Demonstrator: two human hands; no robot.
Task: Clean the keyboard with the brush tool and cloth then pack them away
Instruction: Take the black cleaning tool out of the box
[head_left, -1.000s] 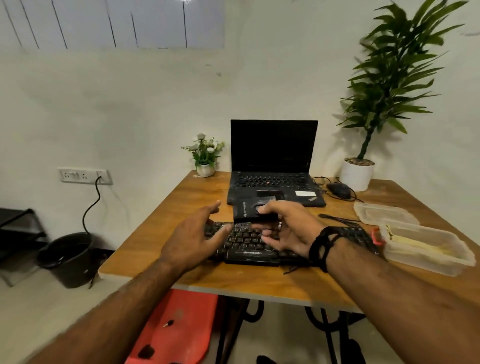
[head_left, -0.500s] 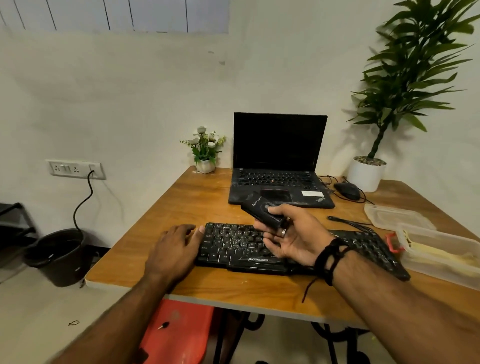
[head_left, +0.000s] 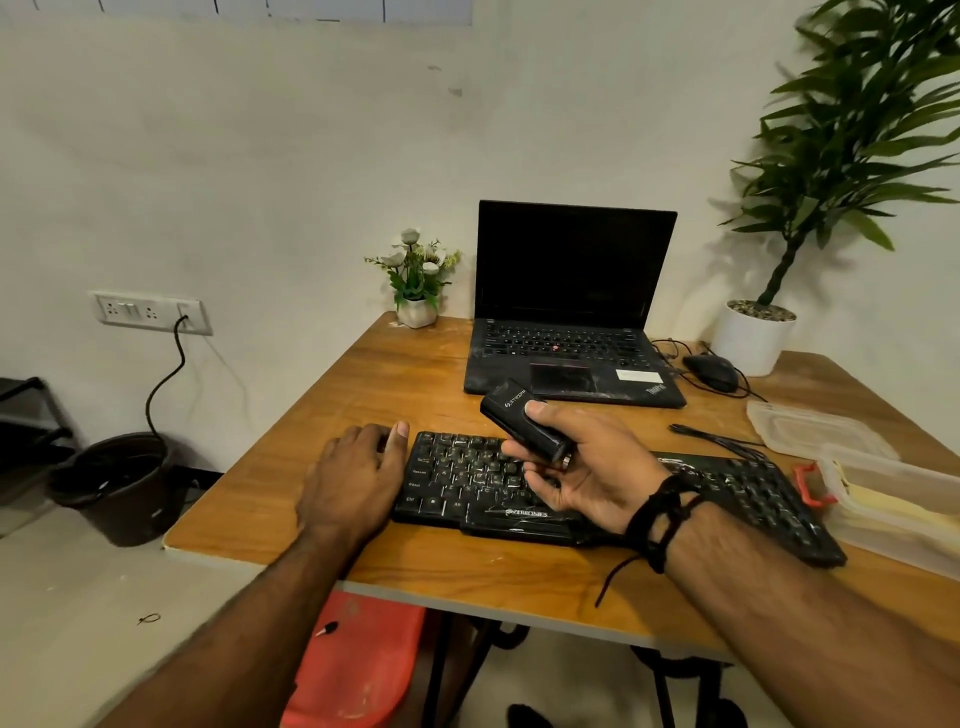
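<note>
Right hand (head_left: 587, 467) grip is pinching the black brush tool (head_left: 524, 426), thumb on top, fingers curling under, holding it tilted just above the keyboard (head_left: 519, 488). Left hand (head_left: 353, 478) is lying flat on the bench (head_left: 415, 561), fingers relaxed, thumb touching the keyboard's left end. Behind the grip, a laptop (head_left: 566, 312) is sitting open. To its right, clear containers (head_left: 883, 499) are resting near the keyboard; cloth not identifiable.

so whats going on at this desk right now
A person sits at a wooden table. The right hand holds a small black brush tool above a black keyboard. The left hand rests flat on the table at the keyboard's left end. Nothing is packed in the open container yet.
</note>
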